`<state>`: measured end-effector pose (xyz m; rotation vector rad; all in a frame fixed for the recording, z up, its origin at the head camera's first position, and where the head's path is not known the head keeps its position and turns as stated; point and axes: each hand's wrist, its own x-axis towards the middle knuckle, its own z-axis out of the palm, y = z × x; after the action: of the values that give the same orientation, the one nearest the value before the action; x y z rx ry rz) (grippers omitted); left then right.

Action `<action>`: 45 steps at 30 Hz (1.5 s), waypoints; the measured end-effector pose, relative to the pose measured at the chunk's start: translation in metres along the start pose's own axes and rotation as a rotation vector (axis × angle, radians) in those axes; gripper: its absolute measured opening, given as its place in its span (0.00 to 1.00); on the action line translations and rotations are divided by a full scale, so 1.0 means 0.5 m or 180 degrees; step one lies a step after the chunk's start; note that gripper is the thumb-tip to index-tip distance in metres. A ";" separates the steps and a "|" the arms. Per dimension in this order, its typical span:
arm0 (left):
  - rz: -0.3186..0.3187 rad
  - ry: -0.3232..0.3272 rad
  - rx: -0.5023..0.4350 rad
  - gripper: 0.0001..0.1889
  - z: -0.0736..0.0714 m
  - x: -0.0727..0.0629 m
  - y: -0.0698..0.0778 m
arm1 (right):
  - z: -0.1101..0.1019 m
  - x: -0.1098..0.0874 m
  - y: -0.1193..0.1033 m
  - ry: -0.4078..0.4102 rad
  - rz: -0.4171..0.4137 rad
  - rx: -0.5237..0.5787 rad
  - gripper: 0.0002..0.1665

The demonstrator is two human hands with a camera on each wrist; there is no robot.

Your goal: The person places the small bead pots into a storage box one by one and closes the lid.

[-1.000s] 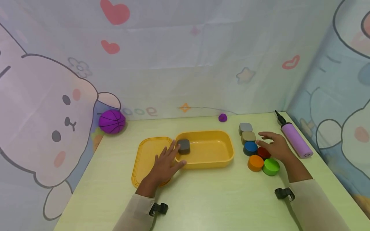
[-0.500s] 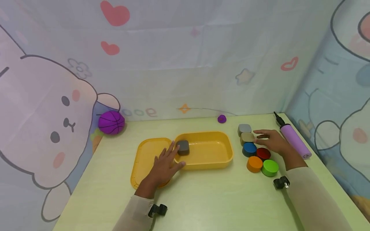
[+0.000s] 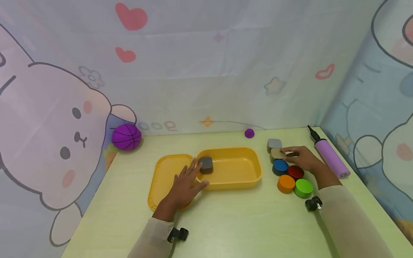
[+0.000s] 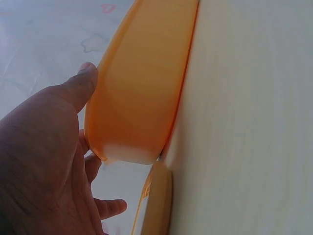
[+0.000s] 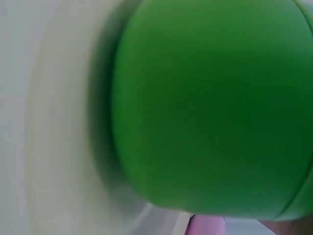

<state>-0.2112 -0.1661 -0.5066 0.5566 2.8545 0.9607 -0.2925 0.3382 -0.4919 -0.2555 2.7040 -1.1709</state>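
My left hand (image 3: 183,187) rests at the left end of a yellow plastic box (image 3: 233,184), fingers straight over its rim. In the left wrist view the thumb (image 4: 85,81) lies along the box's edge. A dark grey rounded block (image 3: 205,165) sits inside the box, by those fingertips. The right hand (image 3: 304,159) reaches over a beige rounded block (image 3: 276,154), with finger and thumb at its right side. A light grey block (image 3: 274,143) stands right behind it and a blue round piece (image 3: 280,167) in front. The right wrist view hides that hand behind a green round piece (image 5: 210,107).
A yellow lid (image 3: 161,179) lies left of the box. Red (image 3: 295,172) and orange (image 3: 286,184) round pieces stand under the right forearm's left side. A purple hand pump (image 3: 332,157) lies at right, a purple ball (image 3: 127,137) back left, a small purple cap (image 3: 249,133) at the back.
My right hand has moved left and slightly back, from above the red piece onto the beige block. The left hand has stayed at the box.
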 end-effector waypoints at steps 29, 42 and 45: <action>0.0000 -0.0023 -0.0041 0.43 -0.003 -0.001 0.001 | -0.001 -0.015 0.010 0.0108 -0.0069 -0.0368 0.31; -0.0003 -0.0037 -0.0045 0.43 0.001 0.000 -0.003 | -0.013 -0.040 0.014 0.0717 -0.0520 -0.0204 0.30; -0.0012 -0.0055 -0.0041 0.43 0.000 -0.001 -0.003 | -0.008 -0.047 -0.011 0.0799 -0.0533 -0.0150 0.30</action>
<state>-0.2112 -0.1676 -0.5074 0.5554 2.8312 0.9680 -0.2702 0.3427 -0.4831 -0.3715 2.9804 -1.2616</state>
